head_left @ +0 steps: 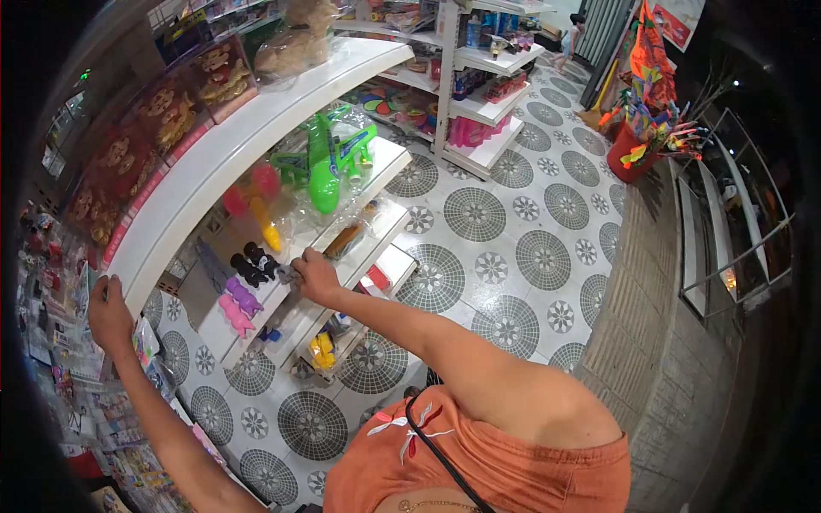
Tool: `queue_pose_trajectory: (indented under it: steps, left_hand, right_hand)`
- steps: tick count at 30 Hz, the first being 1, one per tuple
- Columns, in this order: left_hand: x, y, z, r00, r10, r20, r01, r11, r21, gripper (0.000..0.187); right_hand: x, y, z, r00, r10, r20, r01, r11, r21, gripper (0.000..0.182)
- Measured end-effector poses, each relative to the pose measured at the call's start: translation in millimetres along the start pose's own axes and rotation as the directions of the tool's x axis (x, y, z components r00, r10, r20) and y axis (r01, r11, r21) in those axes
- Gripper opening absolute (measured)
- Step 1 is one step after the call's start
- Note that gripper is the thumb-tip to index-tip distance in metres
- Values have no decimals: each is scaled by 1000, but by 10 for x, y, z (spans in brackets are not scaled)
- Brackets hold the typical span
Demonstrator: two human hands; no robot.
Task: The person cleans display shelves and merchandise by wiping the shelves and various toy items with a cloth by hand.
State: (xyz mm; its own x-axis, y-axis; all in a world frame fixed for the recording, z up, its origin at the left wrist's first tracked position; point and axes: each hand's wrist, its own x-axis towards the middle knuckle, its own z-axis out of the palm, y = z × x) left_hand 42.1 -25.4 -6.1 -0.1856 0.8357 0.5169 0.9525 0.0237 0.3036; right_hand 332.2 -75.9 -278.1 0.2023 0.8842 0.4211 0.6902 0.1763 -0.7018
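Note:
My right hand [316, 279] is closed on a small grey toy figure [288, 274] at the front of a middle shelf [275, 301]. Just left of it stand two black toy figures [254, 265]. Nearer to me on the same shelf are a purple toy figure [245, 295] and a pink one [234, 315]. My left hand [111, 318] is closed around the near end of the white upper shelf [184, 179]; its fingertips are partly hidden. A bagged green toy airplane [325, 175] and a yellow-and-red toy [267, 224] lie behind the right hand.
Boxed goods [162, 120] line the upper shelf. Yellow items [322, 349] sit on a lower shelf. Packed goods [128, 427] hang at the left. Another shelf unit [483, 107] stands farther off, and a red bucket [629, 161] of colourful items stands by the entrance. A person [571, 38] is far back.

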Motion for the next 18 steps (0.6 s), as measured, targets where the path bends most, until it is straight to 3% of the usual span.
queue_pose_trajectory:
  steps: [1, 2, 3, 4, 5, 6, 9, 10, 12, 15, 16, 18]
  left_hand:
    - [-3, -14, -13, 1000, 1, -3, -1, 1000, -7, 49]
    - [2, 1, -8, 1000, -7, 3, 7, 1000, -10, 50]
    - [18, -29, -7, 1000, -17, 9, 17, 1000, -10, 51]
    - [34, -45, 7, 1000, -22, 18, 22, 1000, -11, 51]
    - [56, -70, 27, 1000, -3, 22, 3, 1000, 8, 52]
    - [81, -107, 42, 1000, 13, 22, -14, 1000, 28, 52]
    - [17, -51, 13, 1000, 6, -9, -6, 998, 57, 55]
    - [25, -78, 32, 999, 2, -34, 0, 998, 59, 56]
    - [-63, 23, -29, 997, 20, -81, -16, 999, 51, 51]
    - [-32, -192, 101, 926, 194, -323, -248, 959, -137, 41]
    - [-38, -261, 74, 869, 325, -374, -402, 903, -148, 31]
    - [-306, -29, -13, 748, 437, -499, -520, 854, -31, 31]
  right_hand:
    - [0, 51, 44, 1000, 3, 29, -2, 999, -35, 22]
    - [-97, 66, 161, 974, 30, 225, -15, 997, -71, 24]
    - [-160, 204, 370, 963, -104, 250, 126, 989, -75, 25]
    - [-243, 126, 261, 867, -51, 496, 103, 992, -78, 25]
    - [-339, 139, 290, 849, -182, 496, 216, 976, -11, 25]
    - [-402, 137, 341, 812, -140, 567, 191, 981, -32, 28]
    - [-463, -131, -114, 867, -181, 465, 131, 982, 137, 30]
    - [-392, -176, -210, 849, -115, 516, 99, 993, 60, 28]
    - [-287, -208, -381, 906, -119, 406, 106, 993, 53, 28]
    - [-191, -363, -869, 921, -199, 335, 194, 980, 48, 32]
    - [-193, -437, -1011, 924, -210, 320, 200, 978, 65, 32]
    - [-140, -551, -1178, 919, -224, 325, 202, 974, 101, 31]
